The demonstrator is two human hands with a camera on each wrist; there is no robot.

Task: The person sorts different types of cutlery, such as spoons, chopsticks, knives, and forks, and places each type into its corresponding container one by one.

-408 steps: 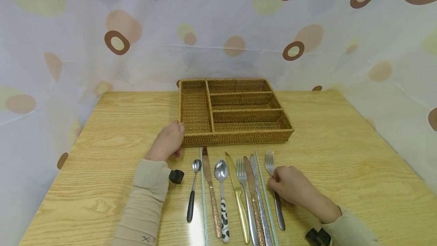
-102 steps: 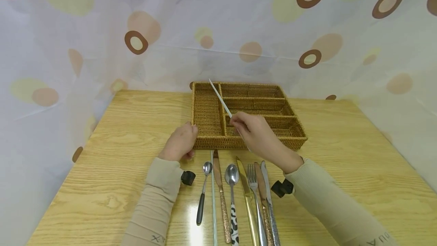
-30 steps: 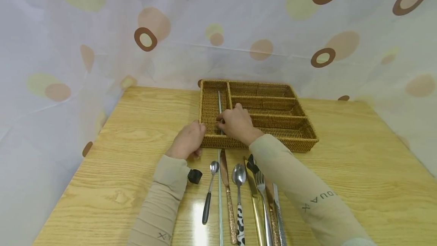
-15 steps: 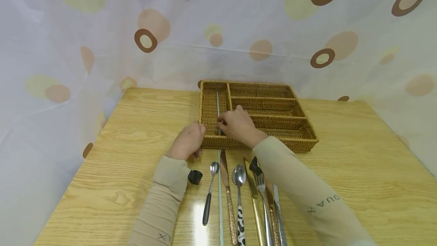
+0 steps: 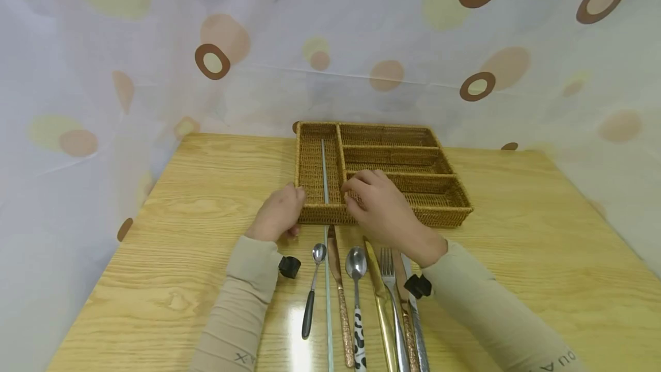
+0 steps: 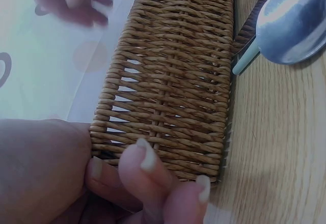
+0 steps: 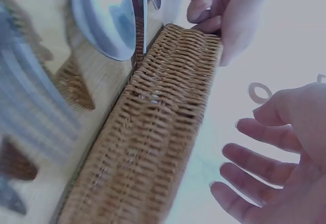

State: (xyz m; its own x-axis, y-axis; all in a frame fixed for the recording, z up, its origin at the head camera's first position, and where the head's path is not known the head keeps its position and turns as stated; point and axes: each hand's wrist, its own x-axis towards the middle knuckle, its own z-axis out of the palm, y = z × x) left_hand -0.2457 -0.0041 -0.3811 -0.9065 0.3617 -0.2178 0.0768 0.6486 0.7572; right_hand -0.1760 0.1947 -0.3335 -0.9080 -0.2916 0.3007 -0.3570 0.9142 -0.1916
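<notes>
Centre: one stick in tray, ours done | bottom centre: loose cutlery outside | left hand grips tray corner; right hand released, empty

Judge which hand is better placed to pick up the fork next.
Probably the right hand: it is empty and nearer the fork, while the left hand grips the tray at one corner.
</notes>
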